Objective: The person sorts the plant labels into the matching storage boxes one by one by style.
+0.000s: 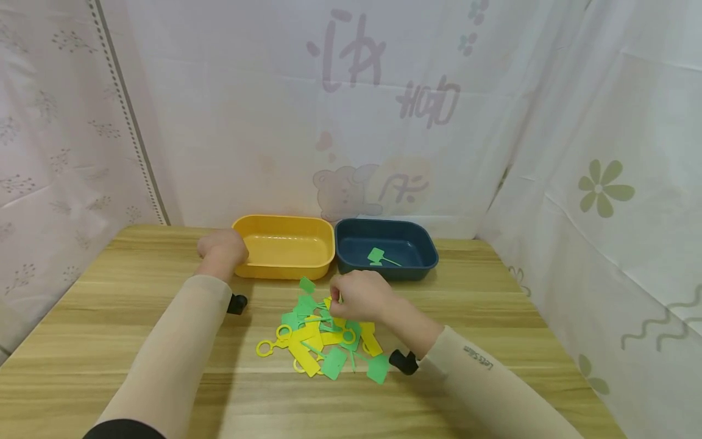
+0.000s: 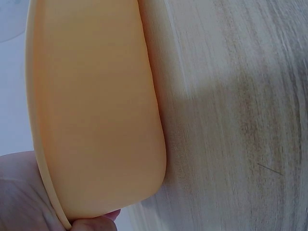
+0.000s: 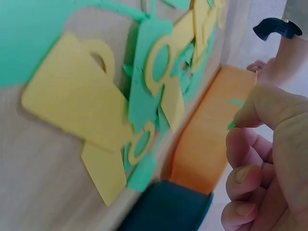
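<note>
The right hand (image 1: pixel 362 296) pinches a small green piece (image 3: pixel 232 126) between thumb and finger above the pile; the left hand (image 1: pixel 222 247) grips the yellow tray (image 1: pixel 283 272) at its left end. Under the right hand, yellow tags (image 1: pixel 304 358) and green tags (image 1: pixel 333 363) overlap mid-worktop (image 1: pixel 493 317), which probably hampers picking out single ones. Towards the far edge, the blue tray (image 1: pixel 408 274) carries at least one green tag (image 1: pixel 376 253); none shows in the yellow tray. Seemingly little is done, most tags remaining loose. A curtain (image 1: pixel 247 122) hangs beyond the far edge.
</note>
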{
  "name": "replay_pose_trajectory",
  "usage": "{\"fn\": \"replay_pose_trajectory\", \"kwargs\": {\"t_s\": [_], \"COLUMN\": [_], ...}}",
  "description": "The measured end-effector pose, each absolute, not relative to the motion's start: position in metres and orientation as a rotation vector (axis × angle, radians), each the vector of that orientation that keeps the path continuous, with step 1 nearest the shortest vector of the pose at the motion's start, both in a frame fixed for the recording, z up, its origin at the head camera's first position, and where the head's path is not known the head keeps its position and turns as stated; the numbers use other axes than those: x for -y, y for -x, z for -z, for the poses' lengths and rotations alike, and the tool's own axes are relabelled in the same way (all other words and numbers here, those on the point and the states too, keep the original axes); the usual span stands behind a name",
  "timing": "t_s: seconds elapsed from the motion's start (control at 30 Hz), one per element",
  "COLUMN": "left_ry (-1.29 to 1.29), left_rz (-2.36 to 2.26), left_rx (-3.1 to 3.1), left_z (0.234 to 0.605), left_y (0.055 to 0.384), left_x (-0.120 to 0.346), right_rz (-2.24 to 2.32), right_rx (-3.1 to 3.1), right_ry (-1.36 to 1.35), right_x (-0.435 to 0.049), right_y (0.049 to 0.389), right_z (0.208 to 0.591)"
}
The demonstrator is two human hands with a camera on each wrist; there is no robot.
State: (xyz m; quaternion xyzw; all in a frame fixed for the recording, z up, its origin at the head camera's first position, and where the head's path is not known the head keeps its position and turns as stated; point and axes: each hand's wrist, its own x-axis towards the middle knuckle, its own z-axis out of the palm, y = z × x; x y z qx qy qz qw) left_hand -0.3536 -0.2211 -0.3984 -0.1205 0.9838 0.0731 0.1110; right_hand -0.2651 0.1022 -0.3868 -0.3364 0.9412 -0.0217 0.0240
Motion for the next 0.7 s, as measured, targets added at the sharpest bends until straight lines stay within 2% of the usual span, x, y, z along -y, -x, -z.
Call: {"fn": "replay_pose_trajectory", "kwargs": {"t_s": [0.27,0.7], "left_ry": [0.359,0.356], "left_rz": [-0.217,-0.233], "left_rx": [-2.875,-2.889], "left_z": [0.401,0.396], "left_y": [0.357,0.350], "left_x": [0.223,0.220], "right_rz": [0.114,0.133], "right_rx": [-2.986,-3.051], "right_ry": [0.973,0.663], "right_x": [-0.119,-0.157], "right_y": [0.280,0.317], "right_z": [0.372,0.353]}}
